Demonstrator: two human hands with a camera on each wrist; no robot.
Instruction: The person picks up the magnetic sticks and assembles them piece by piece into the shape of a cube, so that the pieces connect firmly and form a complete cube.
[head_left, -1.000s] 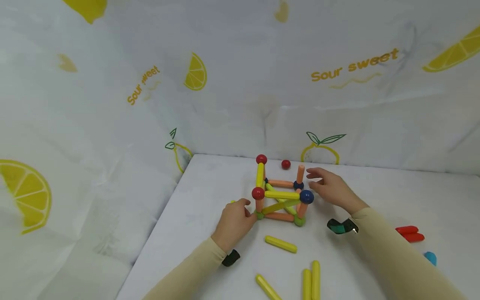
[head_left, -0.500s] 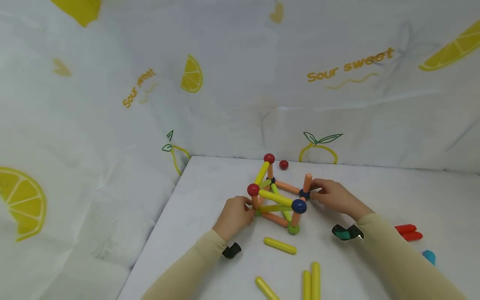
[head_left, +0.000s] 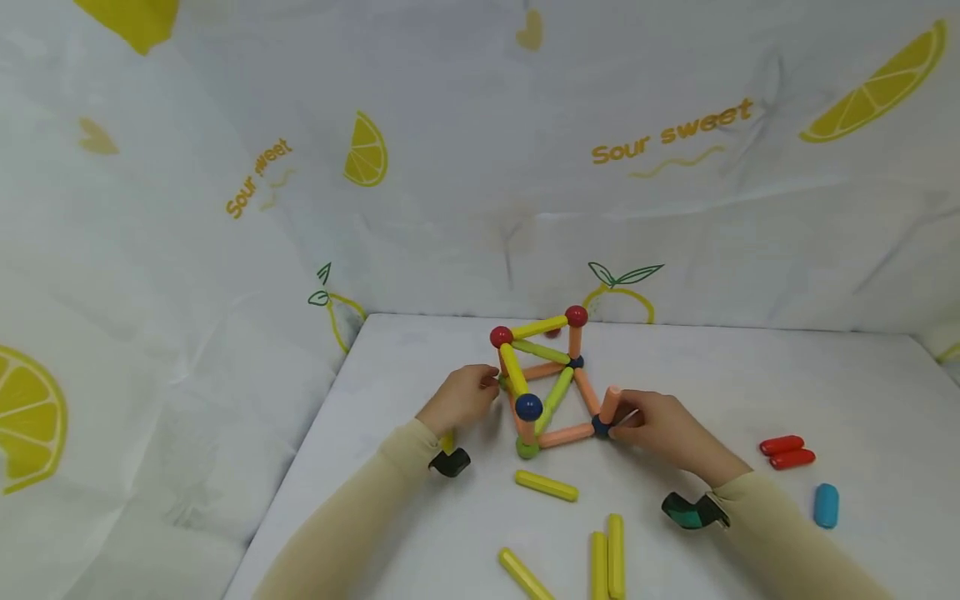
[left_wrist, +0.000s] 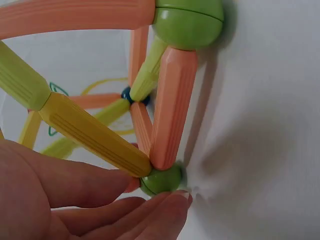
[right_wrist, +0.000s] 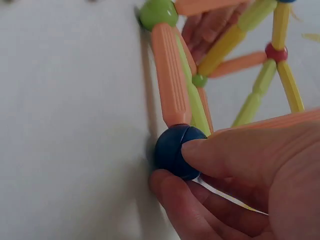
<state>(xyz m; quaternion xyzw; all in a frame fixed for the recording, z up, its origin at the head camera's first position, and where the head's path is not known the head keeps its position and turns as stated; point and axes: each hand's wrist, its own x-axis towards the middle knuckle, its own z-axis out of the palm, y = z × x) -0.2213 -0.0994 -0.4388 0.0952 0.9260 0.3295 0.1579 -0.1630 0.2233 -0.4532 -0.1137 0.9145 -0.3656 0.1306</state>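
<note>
A frame of magnetic rods and balls stands on the white table, with orange, yellow and yellow-green rods. My left hand is at its left side; in the left wrist view thumb and fingers pinch a green ball at a bottom corner. At the near right corner my right hand pinches a dark blue ball between thumb and finger. From that ball rises a short orange rod with a bare top. Two red balls and a blue ball cap the other uprights.
In front of the frame lie several loose yellow rods. Two red rods and a blue piece lie at the right. A loose red ball is partly hidden behind the frame. A lemon-printed white cloth hangs behind the table.
My right hand has taken hold of the dark blue corner ball and come nearer. The frame has turned clockwise as seen from above, its near side swinging left. My left hand has moved slightly away.
</note>
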